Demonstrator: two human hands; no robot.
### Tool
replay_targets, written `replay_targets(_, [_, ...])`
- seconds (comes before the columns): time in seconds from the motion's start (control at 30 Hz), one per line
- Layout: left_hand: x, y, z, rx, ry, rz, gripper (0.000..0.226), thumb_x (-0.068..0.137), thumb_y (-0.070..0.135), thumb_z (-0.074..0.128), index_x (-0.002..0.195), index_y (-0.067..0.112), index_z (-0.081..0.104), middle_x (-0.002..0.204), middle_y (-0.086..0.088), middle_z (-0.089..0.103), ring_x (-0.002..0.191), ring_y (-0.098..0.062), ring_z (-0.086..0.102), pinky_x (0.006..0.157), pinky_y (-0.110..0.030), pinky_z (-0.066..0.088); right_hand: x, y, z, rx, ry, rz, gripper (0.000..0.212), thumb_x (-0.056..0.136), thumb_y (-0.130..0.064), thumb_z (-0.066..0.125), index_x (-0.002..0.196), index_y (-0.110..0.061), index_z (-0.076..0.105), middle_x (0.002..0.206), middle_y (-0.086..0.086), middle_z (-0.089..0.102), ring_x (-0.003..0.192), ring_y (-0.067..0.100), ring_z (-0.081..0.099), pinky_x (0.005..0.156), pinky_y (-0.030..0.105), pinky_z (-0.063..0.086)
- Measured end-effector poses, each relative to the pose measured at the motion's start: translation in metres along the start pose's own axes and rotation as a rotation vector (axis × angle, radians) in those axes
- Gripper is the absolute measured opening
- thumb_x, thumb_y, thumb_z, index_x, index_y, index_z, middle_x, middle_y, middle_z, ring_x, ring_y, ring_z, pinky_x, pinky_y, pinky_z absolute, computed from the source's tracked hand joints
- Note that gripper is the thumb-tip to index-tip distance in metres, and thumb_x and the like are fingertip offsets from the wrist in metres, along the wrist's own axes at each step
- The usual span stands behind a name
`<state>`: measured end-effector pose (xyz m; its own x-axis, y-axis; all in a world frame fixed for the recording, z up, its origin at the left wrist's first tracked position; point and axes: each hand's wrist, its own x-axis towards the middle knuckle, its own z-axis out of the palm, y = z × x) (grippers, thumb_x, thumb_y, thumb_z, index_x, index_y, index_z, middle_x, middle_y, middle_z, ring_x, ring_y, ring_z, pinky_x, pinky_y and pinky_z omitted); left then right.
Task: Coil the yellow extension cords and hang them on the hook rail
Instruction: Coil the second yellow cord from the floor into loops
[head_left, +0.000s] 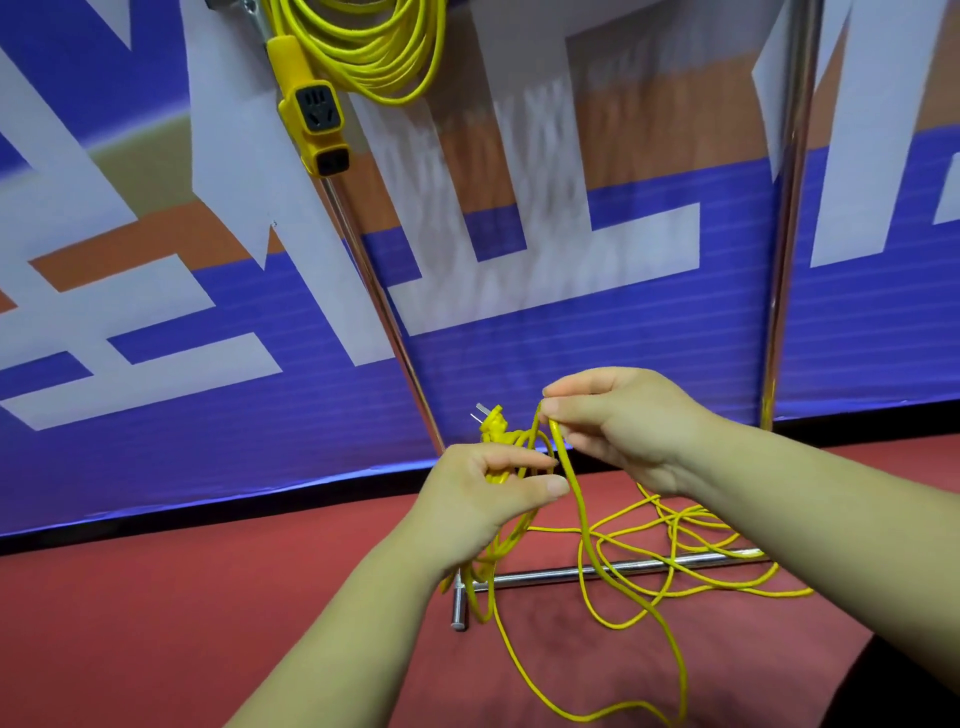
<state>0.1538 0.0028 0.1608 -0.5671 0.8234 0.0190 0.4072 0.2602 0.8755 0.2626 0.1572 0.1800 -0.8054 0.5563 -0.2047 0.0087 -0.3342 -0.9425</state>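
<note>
Counted: two yellow rubber-sheathed extension cords. First, the coiled yellow cord (374, 52), hanging high against the backdrop in many neat loops, its top cut off by the frame edge. Below it, dangling along the left pole, one long yellow plastic socket block (311, 111) with two dark grey socket faces showing. Second, the loose yellow cord (581, 512), partly gathered, mostly sprawled in tangled loops across the floor and over the rack's base bar.

Two bare hands, both on the loose cord. In the left hand (483, 493), fingers and thumb curled round a small bundle of gathered loops that hang down past the wrist. Poking up just above that bundle, one yellow plug (491, 421) with two flat metal prongs. On the right hand (618, 421), thumb and forefinger pinching a single strand, just above and beside the left, the strand running down to the floor.

One chrome tube rack: two uprights, the left pole (382, 301) and the right pole (782, 260); one horizontal base bar (623, 568); one short cross foot (458, 603) at its left end.

Underfoot, red carpet floor (208, 623). Behind, a wide blue printed banner (260, 431) with orange and tan patches and a black strip along its bottom edge. Huge white strokes across it, cropped, not readable as words. Markings on the socket block too small to tell.
</note>
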Motion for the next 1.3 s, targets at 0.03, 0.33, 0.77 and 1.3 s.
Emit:
replay_targets(0.03, [0.001, 0.001, 0.004, -0.009, -0.008, -0.005, 0.02, 0.077, 0.029, 0.086, 0.094, 0.023, 0.08, 0.052, 0.013, 0.048, 0.046, -0.005, 0.039, 0.051, -0.016, 0.032, 0.0, -0.001, 0.0, 0.027, 0.021, -0.009, 0.014, 0.082, -0.007, 0.078, 0.095, -0.01, 0.073, 0.083, 0.005, 0.076, 0.067, 0.009, 0.069, 0.056, 0.017, 0.053])
replay_targets(0.33, [0.014, 0.008, 0.025, -0.058, -0.093, -0.034, 0.029, 0.094, 0.024, 0.071, 0.07, 0.009, 0.064, 0.051, 0.003, 0.035, 0.045, -0.015, 0.028, 0.048, -0.024, 0.023, 0.008, -0.007, -0.006, 0.087, 0.079, -0.118, 0.011, 0.083, -0.009, 0.077, 0.093, -0.008, 0.071, 0.08, 0.008, 0.073, 0.069, 0.012, 0.07, 0.065, 0.022, 0.057])
replay_targets(0.77, [0.018, 0.02, -0.047, -0.868, 0.181, 0.107, 0.015, 0.091, 0.025, 0.055, 0.084, 0.012, 0.056, 0.063, 0.002, 0.036, 0.036, -0.003, 0.027, 0.034, -0.015, 0.026, 0.013, 0.064, -0.007, -0.94, -0.396, -0.18, 0.033, 0.082, -0.035, 0.075, 0.091, -0.034, 0.044, 0.115, -0.001, 0.063, 0.101, 0.015, 0.063, 0.091, 0.041, 0.051])
replay_targets(1.3, [0.017, -0.041, -0.081, -0.369, 0.478, -0.19, 0.026, 0.106, 0.016, 0.047, 0.127, 0.017, 0.063, 0.069, 0.0, 0.046, 0.045, -0.011, 0.031, 0.04, -0.019, 0.03, 0.02, 0.045, 0.008, -0.269, -0.129, 0.001, 0.014, 0.088, -0.001, 0.07, 0.092, -0.01, 0.06, 0.089, 0.018, 0.073, 0.077, 0.022, 0.074, 0.07, 0.031, 0.06])
